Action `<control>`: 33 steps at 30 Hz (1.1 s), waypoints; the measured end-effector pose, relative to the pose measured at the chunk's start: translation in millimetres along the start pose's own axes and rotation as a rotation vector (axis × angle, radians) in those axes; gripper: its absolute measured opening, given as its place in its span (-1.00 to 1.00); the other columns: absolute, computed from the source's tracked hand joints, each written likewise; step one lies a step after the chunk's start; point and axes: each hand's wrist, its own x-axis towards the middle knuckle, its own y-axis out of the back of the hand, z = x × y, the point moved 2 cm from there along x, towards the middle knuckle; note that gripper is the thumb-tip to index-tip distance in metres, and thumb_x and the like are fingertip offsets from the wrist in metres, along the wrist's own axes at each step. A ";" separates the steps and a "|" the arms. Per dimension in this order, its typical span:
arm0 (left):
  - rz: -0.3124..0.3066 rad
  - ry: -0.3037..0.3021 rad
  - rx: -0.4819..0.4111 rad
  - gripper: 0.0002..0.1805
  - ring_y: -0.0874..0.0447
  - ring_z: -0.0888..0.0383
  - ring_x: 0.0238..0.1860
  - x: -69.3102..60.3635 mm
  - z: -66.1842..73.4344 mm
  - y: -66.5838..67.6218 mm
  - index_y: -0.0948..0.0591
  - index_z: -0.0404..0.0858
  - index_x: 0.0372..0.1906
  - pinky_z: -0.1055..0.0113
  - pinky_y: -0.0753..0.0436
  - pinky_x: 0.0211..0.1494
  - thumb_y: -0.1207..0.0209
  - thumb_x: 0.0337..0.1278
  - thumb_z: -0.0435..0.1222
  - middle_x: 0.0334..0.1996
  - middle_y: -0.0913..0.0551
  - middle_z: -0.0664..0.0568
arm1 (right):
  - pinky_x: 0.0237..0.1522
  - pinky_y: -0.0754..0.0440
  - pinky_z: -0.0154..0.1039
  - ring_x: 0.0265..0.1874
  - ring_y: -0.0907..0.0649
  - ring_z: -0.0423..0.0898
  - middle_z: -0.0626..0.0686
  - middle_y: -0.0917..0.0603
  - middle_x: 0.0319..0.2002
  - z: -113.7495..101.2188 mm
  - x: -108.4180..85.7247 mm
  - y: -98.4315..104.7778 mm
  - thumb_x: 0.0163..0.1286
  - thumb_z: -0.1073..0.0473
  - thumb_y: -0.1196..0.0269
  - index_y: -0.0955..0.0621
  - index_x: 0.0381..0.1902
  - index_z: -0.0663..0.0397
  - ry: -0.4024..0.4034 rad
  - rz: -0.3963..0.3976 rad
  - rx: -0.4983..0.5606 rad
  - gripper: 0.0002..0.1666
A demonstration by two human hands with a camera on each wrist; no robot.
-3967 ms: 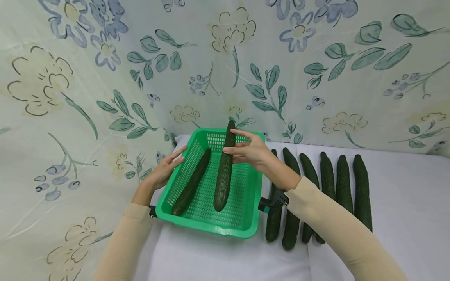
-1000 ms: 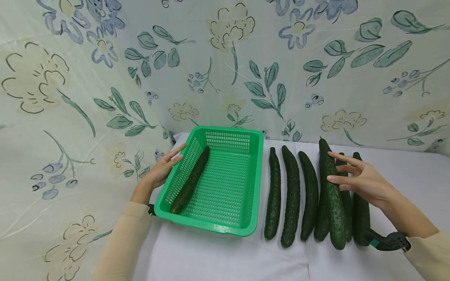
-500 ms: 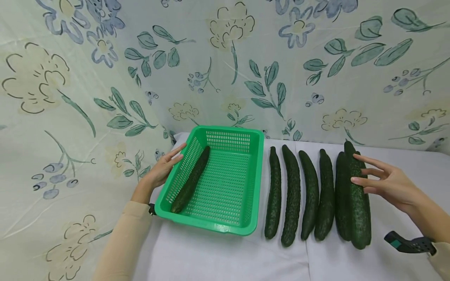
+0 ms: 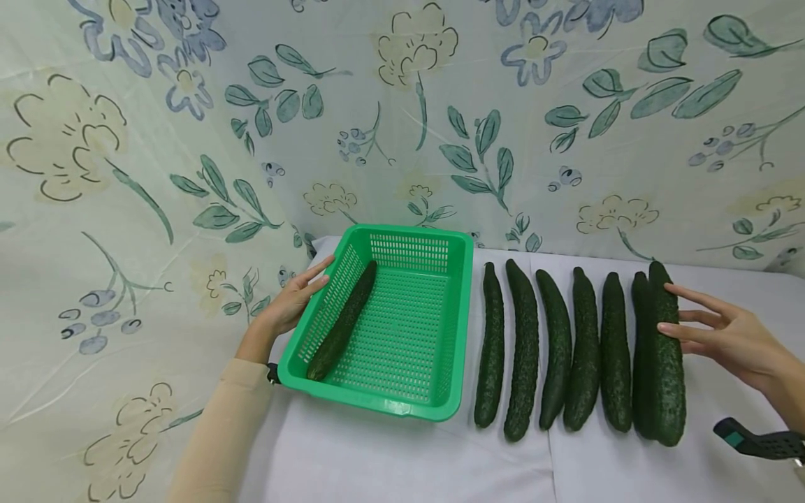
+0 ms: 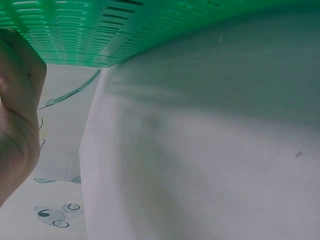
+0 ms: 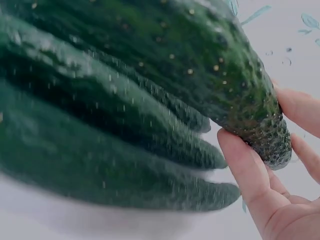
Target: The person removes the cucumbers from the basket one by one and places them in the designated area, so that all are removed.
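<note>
My right hand [image 4: 729, 335] pinches a dark green cucumber [image 4: 666, 363] near its far end, at the right end of a row. In the right wrist view, the thumb and fingers lie on either side of this cucumber's tip [image 6: 277, 145], with other cucumbers [image 6: 125, 165] beside it. My left hand [image 4: 286, 307] rests with extended fingers against the left side of a green plastic basket [image 4: 462, 335]. One cucumber [image 4: 342, 325] lies slanted inside the basket along its left wall. In the left wrist view, part of the left hand [image 5: 17, 110] shows beside the perforated basket wall [image 5: 75, 37].
Several cucumbers [image 4: 522, 349] lie roughly parallel on the white cloth [image 4: 409, 461], right of the basket. Floral fabric [image 4: 390, 126] hangs behind and to the left. A black wrist strap [image 4: 755, 441] is on the right wrist.
My right hand took the held cucumber out of the basket and across the row to its right end. The left hand and basket have stayed almost in place.
</note>
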 end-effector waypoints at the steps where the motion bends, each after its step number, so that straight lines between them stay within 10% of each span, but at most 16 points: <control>1: 0.000 0.001 -0.001 -0.40 -0.65 0.00 0.11 -0.1 0.4 -0.2 -0.11 0.15 0.60 0.18 -0.71 -0.04 0.09 0.59 -0.14 0.43 -0.28 -0.29 | -0.33 -0.67 -0.34 -0.28 -0.52 -0.53 0.68 0.06 0.34 2.5 0.2 1.7 0.49 0.12 -0.25 0.04 0.60 -0.48 -0.001 0.000 0.003 -0.03; 20: 0.007 0.008 -0.001 -0.41 -0.65 0.00 0.10 -0.4 0.8 0.0 -0.12 0.15 0.59 0.19 -0.71 -0.04 0.11 0.60 -0.16 0.43 -0.29 -0.28 | -0.31 -0.69 -0.31 -0.32 -0.47 -0.51 0.83 0.14 0.28 36.9 7.0 23.4 0.48 0.05 -0.26 0.14 0.60 -0.42 -0.055 -0.002 -0.046 0.02; 28: 0.003 0.002 -0.006 -0.41 -0.66 0.01 0.10 0.0 0.7 -0.3 -0.12 0.15 0.59 0.19 -0.71 -0.04 0.10 0.60 -0.15 0.43 -0.30 -0.27 | -0.31 -0.70 -0.20 -0.02 -0.43 0.54 0.85 0.15 0.26 47.9 8.9 28.9 0.49 0.03 -0.25 0.21 0.60 -0.35 -0.081 -0.002 -0.098 0.06; 33: 0.005 0.007 -0.006 -0.41 -0.66 0.02 0.09 -0.2 1.0 -0.6 -0.12 0.16 0.59 0.19 -0.72 -0.04 0.10 0.60 -0.15 0.43 -0.30 -0.27 | -0.31 -0.70 -0.19 -0.09 -0.52 0.41 0.86 0.11 0.24 51.8 8.3 32.1 0.48 0.05 -0.26 0.20 0.61 -0.31 -0.077 -0.004 -0.119 0.06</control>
